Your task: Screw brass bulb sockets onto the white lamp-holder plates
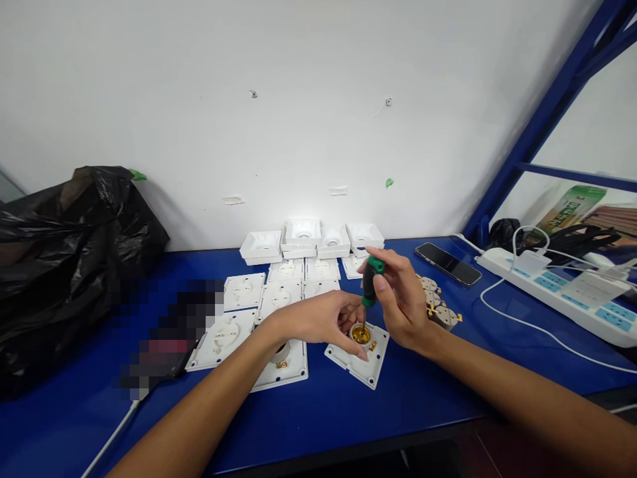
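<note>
Head view, right hand [405, 309]: I see it closed around the green screwdriver [370, 282], tip down in the brass socket [361, 334].
Left hand [323, 320]: fingers steady the white plate [359, 355] on the tabletop [348, 411].
Progress: I judge this plate mid-screwing; several other plates [279, 292] wait behind.

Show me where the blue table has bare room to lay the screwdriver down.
Bare blue table runs along the near edge, in front of the square plate between both forearms. Another free patch lies right of the right hand, between the phone and the white cable. It is crowded behind the left hand, among the white plates.
</note>
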Demonstrator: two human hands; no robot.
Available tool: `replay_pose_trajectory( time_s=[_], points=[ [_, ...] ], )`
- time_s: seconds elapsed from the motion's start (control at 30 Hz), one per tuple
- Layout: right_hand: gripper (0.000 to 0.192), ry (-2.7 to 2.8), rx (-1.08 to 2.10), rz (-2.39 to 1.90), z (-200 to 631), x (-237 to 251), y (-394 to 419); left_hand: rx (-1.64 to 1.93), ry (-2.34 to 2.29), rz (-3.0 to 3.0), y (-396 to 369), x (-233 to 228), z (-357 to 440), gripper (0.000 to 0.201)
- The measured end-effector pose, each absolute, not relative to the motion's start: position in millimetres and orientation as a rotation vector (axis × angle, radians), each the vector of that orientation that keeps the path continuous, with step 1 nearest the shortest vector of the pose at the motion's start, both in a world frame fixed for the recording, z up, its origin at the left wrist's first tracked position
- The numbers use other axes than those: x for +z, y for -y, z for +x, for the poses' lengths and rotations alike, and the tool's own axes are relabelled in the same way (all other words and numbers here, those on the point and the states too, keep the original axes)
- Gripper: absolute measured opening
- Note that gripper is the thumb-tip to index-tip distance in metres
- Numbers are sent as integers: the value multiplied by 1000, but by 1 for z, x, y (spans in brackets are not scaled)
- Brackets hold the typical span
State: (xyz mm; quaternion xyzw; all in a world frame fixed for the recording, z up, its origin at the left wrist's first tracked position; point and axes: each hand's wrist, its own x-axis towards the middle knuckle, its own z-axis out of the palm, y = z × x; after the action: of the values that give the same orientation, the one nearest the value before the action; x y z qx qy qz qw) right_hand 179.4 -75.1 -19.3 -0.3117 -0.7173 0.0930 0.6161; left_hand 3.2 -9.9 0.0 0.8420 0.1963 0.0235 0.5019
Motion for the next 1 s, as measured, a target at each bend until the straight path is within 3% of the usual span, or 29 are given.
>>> replay_pose_trajectory(
  time_s=[0.1, 0.27, 0.47, 0.7, 1.0],
  points=[
    [41, 1665, 250, -744, 179, -20, 74, 53, -471, 2033, 10, 1, 3, 47],
    [37, 1584, 19, -698, 180, -19, 70, 75, -462, 2013, 11, 0, 3, 49],
    [42, 1731, 223, -700, 180, -17, 75, 57, -507, 2017, 11, 1, 3, 49],
    [42, 1639, 125, -739, 178, -16, 72, 68, -461, 2013, 12, 1, 3, 48],
    [57, 1742, 380, -748, 181, -25, 77, 39, -497, 2039, 9, -1, 3, 49]
  ],
)
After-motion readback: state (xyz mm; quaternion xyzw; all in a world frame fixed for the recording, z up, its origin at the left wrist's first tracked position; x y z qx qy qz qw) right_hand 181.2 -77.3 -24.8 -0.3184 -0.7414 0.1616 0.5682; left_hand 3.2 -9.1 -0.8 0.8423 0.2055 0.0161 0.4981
